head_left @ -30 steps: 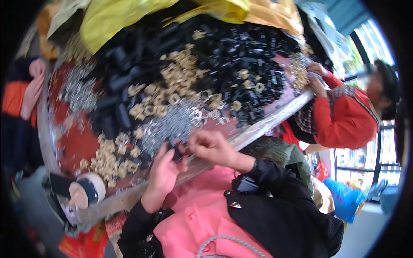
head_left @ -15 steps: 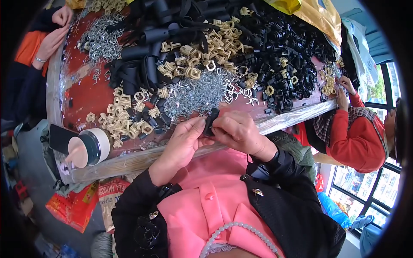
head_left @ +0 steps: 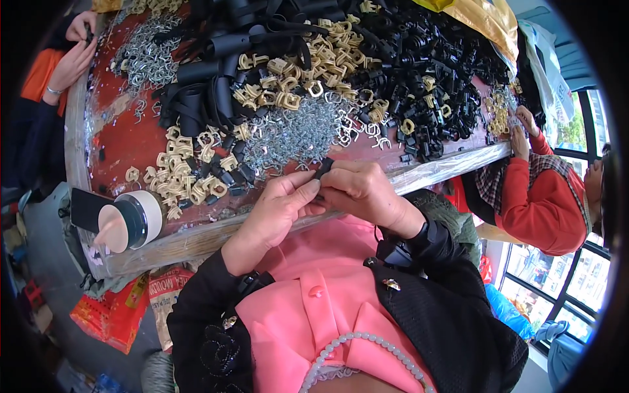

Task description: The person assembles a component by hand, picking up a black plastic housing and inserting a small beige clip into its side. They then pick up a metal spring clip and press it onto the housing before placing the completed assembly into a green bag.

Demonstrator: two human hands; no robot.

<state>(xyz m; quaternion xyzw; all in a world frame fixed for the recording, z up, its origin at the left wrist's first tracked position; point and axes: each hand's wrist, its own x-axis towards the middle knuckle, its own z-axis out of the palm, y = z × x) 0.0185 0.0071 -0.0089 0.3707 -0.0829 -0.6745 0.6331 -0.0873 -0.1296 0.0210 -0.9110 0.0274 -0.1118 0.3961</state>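
Both my hands meet just over the near edge of the table, holding a small black plastic part between them. Thumb and fingers of my left hand pinch it from the left. From the right, the curled fingers of my right hand grip it too and cover most of it, so its exact kind is hidden. Right beyond my fingers lies a heap of small silver metal pieces. Tan plastic clips are piled to its left, with small black pieces among them.
Farther back are black strap-like rolls, more tan clips and a large heap of black parts. A lidded jar and dark phone-like slab occupy the near left corner. Co-workers' hands work at the left, others at the right.
The black part has tilted and sunk deeper between my fingers, so less of it shows. My right hand has closed farther over it. The view has shifted slightly.
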